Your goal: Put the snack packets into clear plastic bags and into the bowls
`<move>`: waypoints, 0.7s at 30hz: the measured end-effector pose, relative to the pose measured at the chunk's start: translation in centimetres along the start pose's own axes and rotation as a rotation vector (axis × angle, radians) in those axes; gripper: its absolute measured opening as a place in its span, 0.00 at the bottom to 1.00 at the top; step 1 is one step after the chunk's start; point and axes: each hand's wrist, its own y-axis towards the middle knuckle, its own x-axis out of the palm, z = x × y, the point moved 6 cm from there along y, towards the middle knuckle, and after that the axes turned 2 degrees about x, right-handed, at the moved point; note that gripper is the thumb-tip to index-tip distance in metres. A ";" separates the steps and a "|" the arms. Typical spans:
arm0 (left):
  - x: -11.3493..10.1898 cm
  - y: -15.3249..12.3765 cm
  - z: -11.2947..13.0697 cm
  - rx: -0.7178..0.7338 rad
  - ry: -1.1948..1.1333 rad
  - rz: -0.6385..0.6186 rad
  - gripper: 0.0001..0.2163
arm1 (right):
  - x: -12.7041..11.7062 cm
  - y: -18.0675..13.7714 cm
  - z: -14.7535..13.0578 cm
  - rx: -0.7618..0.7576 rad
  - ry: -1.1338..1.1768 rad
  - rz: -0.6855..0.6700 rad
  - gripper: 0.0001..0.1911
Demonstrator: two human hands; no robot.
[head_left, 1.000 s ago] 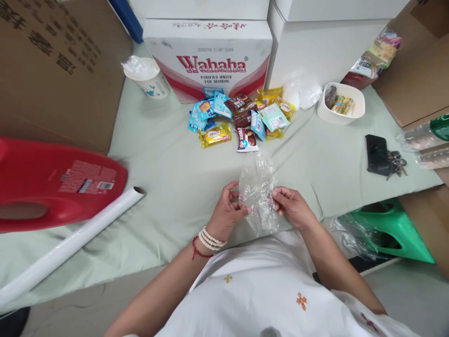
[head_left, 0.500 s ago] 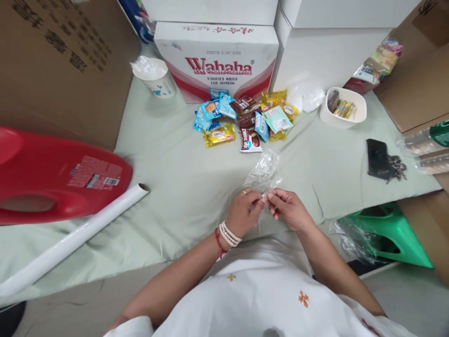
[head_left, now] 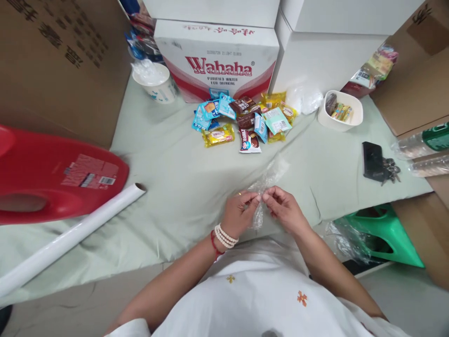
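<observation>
A clear plastic bag (head_left: 271,174), thin and crumpled, is pinched between my two hands near the table's front edge. My left hand (head_left: 240,210), with a ring and beaded bracelets at the wrist, grips it between thumb and forefinger. Close against those fingertips, my right hand (head_left: 283,206) pinches the same plastic. Part of the bag hangs below my fingers and part spreads out beyond them. Farther back lies a pile of wrapped snacks (head_left: 247,119) in blue, brown, yellow and pale green packets, apart from both hands.
Behind the snacks stands a Wahaha carton (head_left: 217,61). Left are a paper cup (head_left: 163,89), a red jug (head_left: 94,175) and a white roll (head_left: 80,231). Right are a white bowl (head_left: 342,124), a black phone-like object (head_left: 372,161), keys (head_left: 391,171) and a green stool (head_left: 394,238).
The plastic bag has shifted in my fingers: its far part now stretches flatter to the upper right, and more hangs below my hands. Both hands stay close together.
</observation>
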 end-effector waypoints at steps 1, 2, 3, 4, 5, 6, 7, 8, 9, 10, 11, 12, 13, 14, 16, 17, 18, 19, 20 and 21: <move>0.0 0.0 -0.1 0.000 0.003 0.006 0.15 | 0.0 0.1 0.0 -0.011 -0.004 0.018 0.21; 0.0 0.1 -0.3 -0.019 -0.019 0.020 0.15 | -0.1 0.2 0.0 -0.016 -0.002 0.033 0.21; -0.2 0.2 -0.6 -0.051 -0.062 0.034 0.16 | -0.3 0.2 0.0 -0.012 0.008 0.038 0.21; -0.4 0.2 -0.9 -0.092 -0.123 0.052 0.16 | -0.5 0.1 0.1 0.004 0.024 0.032 0.20; -0.8 0.3 -1.3 -0.138 -0.196 0.076 0.17 | -0.8 0.0 0.3 0.030 0.046 0.022 0.20; -1.1 0.2 -1.8 -0.188 -0.273 0.100 0.18 | -1.1 -0.1 0.5 0.060 0.071 0.013 0.20; -1.3 0.1 -2.2 -0.240 -0.347 0.117 0.20 | -1.4 -0.2 0.6 0.089 0.094 0.003 0.20; -1.6 -0.1 -2.5 -0.288 -0.410 0.124 0.21 | -1.8 -0.4 0.8 0.117 0.115 -0.004 0.19; -1.7 -0.3 -2.9 -0.330 -0.458 0.122 0.22 | -2.1 -0.6 0.9 0.142 0.132 -0.011 0.19; -1.9 -0.6 -3.1 -0.360 -0.488 0.114 0.22 | -2.4 -0.8 1.0 0.160 0.145 -0.014 0.18; -2.1 -0.9 -3.2 -0.375 -0.496 0.103 0.23 | -2.6 -1.0 1.1 0.171 0.153 -0.016 0.17; -2.4 -1.2 -3.3 -0.377 -0.488 0.094 0.23 | -2.9 -1.1 1.2 0.180 0.156 -0.017 0.16; -2.6 -1.5 -3.4 -0.370 -0.470 0.090 0.23 | -3.1 -1.3 1.3 0.187 0.154 -0.020 0.15; -2.9 -1.7 -3.4 -0.359 -0.449 0.086 0.23 | -3.3 -1.4 1.3 0.193 0.149 -0.027 0.15; -3.4 -2.1 -3.4 -0.338 -0.416 0.070 0.22 | -3.5 -1.5 1.4 0.195 0.137 -0.059 0.13; -3.6 -2.3 -3.3 -0.326 -0.405 0.061 0.22 | -3.5 -1.6 1.3 0.177 0.131 -0.079 0.13; -3.8 -2.4 -3.2 -0.312 -0.390 0.051 0.21 | -3.5 -1.5 1.0 0.135 0.122 -0.099 0.13; -4.0 -2.4 -2.9 -0.293 -0.369 0.034 0.21 | -3.4 -1.5 0.7 0.077 0.108 -0.117 0.13; -4.1 -2.4 -2.6 -0.270 -0.339 0.002 0.21 | -3.3 -1.5 0.2 0.012 0.087 -0.136 0.13; -4.0 -2.3 -2.2 -0.249 -0.306 -0.045 0.22 | -3.2 -1.4 -0.2 -0.045 0.064 -0.152 0.12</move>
